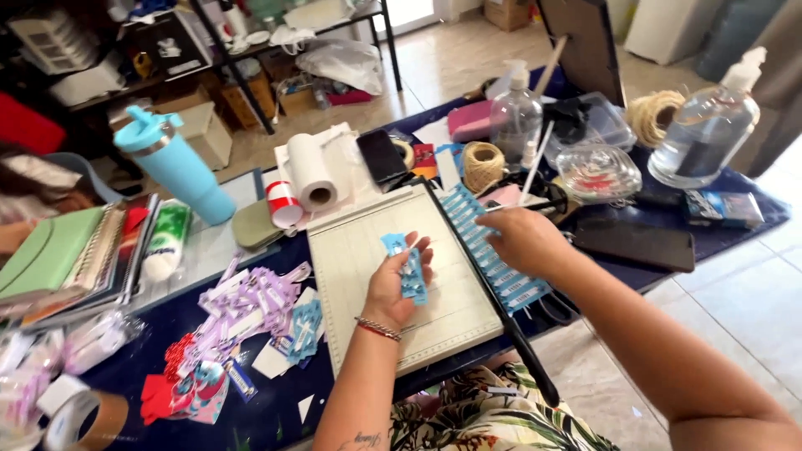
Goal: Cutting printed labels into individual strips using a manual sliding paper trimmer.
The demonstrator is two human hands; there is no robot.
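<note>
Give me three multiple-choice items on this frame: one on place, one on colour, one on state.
1. Where does the paper towel roll lie?
A. beyond the paper cutter's far edge
B. on the floor
C. in the left hand

2. What colour are the tags in the left hand?
A. red
B. blue
C. green

3. How is the right hand?
A. raised off the table
B. gripping the tumbler
C. down on the row of blue tags

Answers: 1 A, it lies just past the paper cutter; 2 B, they show light blue; 3 C, its fingers rest on the strip.
</note>
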